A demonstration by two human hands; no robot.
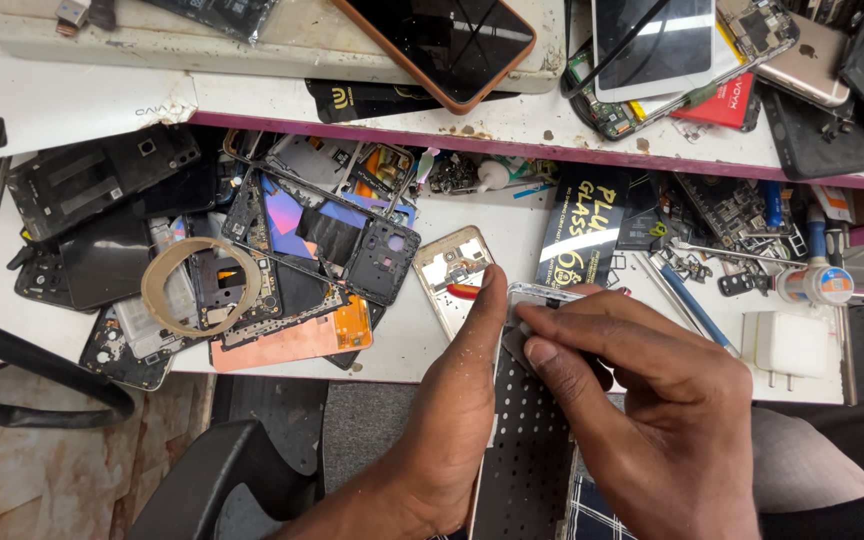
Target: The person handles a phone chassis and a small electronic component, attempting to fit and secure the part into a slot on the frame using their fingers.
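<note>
My left hand (452,400) steadies the left edge of a phone (527,430) whose back is a dark perforated panel, held over my lap below the table's front edge. My right hand (642,390) pinches a small tool against the phone's top end, where a silver rim (542,292) shows. The tool's tip is hidden under my fingers. A gold phone frame (452,265) with a red-handled tool on it lies on the table just above my left thumb.
The white worktable (402,340) carries a heap of dismantled phone frames and back covers (282,240), a roll of tan tape (200,285), a dark packet (577,225), a blue-handled tool (697,305) and a white charger (787,345). Phones lie on the upper shelf (452,40). A black chair (202,480) stands lower left.
</note>
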